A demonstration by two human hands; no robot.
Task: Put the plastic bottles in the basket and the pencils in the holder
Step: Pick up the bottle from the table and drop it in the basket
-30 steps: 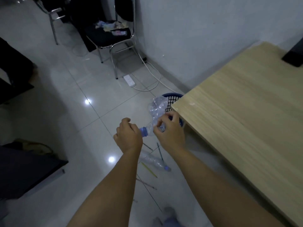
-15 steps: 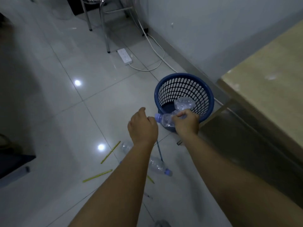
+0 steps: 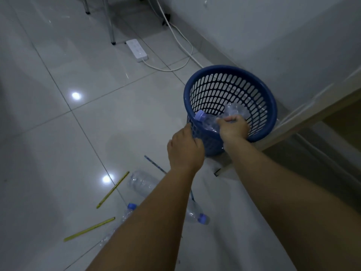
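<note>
Bottle (image 3: 210, 122), crumpled and clear, sits over the near rim of the blue basket (image 3: 271, 106), clamped in the right hand (image 3: 233, 127). Left hand (image 3: 185, 150) curls loosely closed beside the basket's outer wall, holding nothing. Behind them on open floor tiles (image 3: 82, 145) lie more bottles (image 3: 142, 182) and yellow pencils (image 3: 112, 190).

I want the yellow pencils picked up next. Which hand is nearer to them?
Left. The left hand is by the basket rim, up and right of the pencils. The right hand is farther right, over the basket, gripping a bottle.
</note>
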